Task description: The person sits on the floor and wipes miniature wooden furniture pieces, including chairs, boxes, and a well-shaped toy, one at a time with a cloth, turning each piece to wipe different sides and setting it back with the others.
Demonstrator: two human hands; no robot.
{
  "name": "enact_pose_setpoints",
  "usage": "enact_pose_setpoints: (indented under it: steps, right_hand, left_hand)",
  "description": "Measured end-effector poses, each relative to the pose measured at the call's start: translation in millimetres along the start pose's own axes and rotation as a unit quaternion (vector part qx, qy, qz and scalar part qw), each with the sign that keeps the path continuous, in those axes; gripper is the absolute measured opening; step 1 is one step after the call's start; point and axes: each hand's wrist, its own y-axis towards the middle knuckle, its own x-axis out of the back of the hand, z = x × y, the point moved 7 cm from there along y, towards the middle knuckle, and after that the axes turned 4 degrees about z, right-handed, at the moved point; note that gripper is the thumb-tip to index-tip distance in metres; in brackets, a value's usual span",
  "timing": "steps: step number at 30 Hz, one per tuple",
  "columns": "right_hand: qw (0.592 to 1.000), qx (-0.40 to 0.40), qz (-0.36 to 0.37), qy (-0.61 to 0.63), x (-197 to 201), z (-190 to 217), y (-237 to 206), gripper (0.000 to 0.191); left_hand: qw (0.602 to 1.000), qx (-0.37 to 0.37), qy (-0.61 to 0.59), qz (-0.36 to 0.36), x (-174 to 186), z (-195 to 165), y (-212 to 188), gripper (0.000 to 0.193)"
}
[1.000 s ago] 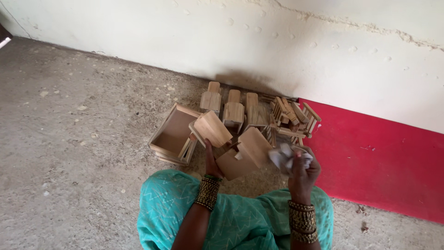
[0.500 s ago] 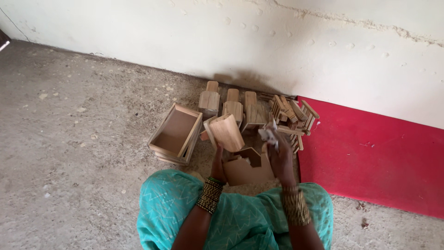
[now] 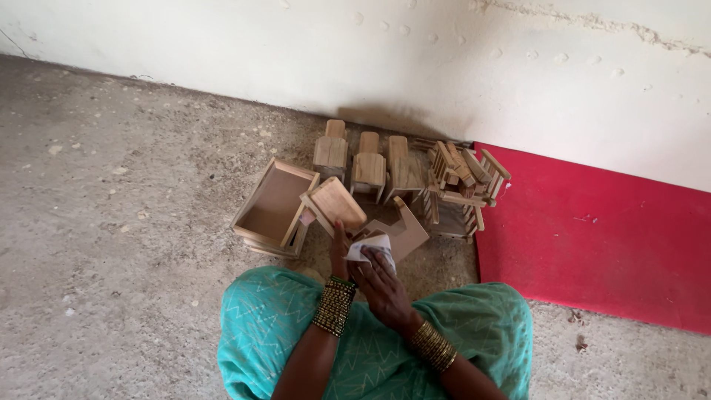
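With the left hand (image 3: 339, 248) gripping the small wooden piece (image 3: 333, 204) just right of the open wooden box (image 3: 275, 204), the right hand (image 3: 381, 285), pinching a white sheet (image 3: 370, 247), should probably rub evenly while the left braces firmly.

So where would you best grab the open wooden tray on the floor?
Take the wooden tray by its near long rim, coming from the left. It lies tilted with its hollow face up, so that thin wall is exposed; small wooden pieces crowd its right side.
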Motion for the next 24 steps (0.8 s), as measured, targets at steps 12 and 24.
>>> enact_pose_setpoints:
  steps: [12,24]
  right_hand:
    - [0.926,-0.153,-0.236,0.25,119.8,-77.5,4.7,0.03]
    - [0.843,-0.154,-0.184,0.481,58.5,-100.0,-20.6,0.016]
  left_hand:
    - [0.997,0.054,-0.056,0.028,-6.5,7.9,-4.3,0.058]
    - [0.99,0.071,0.054,0.107,-11.3,12.9,-16.2,0.079]
